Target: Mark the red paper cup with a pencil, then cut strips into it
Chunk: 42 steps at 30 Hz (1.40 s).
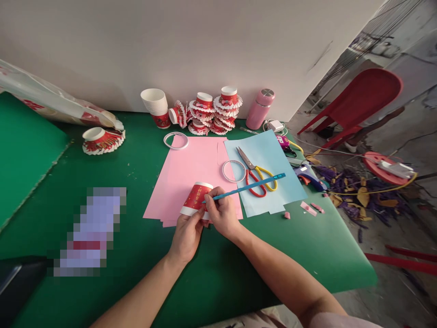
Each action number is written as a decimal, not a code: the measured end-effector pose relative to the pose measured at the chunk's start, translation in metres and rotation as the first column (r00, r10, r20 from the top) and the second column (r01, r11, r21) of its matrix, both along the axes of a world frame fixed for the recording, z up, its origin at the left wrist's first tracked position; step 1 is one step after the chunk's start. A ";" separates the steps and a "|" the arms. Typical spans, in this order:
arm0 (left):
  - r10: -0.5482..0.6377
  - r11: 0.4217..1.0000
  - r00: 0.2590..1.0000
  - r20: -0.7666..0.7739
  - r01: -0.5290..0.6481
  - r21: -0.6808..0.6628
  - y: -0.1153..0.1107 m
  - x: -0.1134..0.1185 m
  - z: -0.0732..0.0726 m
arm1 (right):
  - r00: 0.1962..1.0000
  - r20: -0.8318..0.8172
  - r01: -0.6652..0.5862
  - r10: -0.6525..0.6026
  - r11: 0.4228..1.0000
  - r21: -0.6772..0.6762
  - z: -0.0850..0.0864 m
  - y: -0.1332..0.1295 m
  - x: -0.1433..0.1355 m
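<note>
Holding blue pencil to red cup

My left hand grips the cup above the pink sheets' near edge; my right hand pinches the pencil, tip at the cup's side. Scissors lie on blue paper toward the tabletop's right edge, frilled cups stacked by the far edge.

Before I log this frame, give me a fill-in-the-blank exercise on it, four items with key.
1. The left hand holds a cup whose printed band is mainly ____.
2. The right hand grips a pen or pencil that is ____ in colour.
3. The scissors have one red handle and one ____ handle.
4. In the picture, the pink bottle stands to the ____ of the nested white cups.

Missing words: red; blue; yellow; right.
</note>
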<state>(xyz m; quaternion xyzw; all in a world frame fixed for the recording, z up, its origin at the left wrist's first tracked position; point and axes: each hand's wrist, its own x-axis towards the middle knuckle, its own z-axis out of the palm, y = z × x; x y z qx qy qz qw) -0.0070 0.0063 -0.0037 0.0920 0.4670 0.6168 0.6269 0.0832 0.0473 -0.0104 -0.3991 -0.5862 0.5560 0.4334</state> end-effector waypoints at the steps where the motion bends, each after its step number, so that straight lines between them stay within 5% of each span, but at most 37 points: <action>1: -0.002 1.000 1.000 0.001 0.002 0.001 0.000 0.000 0.000 | 1.000 -0.001 0.003 -0.003 1.000 0.003 0.000 0.000 0.000; 7: -0.005 1.000 1.000 0.028 0.004 0.026 0.000 -0.003 0.000 | 0.999 -0.040 0.019 -0.021 0.999 -0.051 0.002 0.000 0.000; 15: 0.003 0.999 0.997 0.078 -0.005 0.033 0.003 -0.006 0.001 | 0.940 -0.250 0.217 -0.233 0.972 -0.092 -0.001 0.011 0.004; 26: -0.065 0.997 0.994 0.091 0.061 0.045 0.002 -0.008 0.000 | 0.989 -0.110 0.105 -0.101 0.994 0.033 0.005 0.000 0.009; 42: -0.034 0.999 0.999 0.031 0.034 0.022 0.000 -0.006 -0.003 | 0.999 -0.030 0.031 -0.031 0.999 -0.019 0.010 0.000 0.006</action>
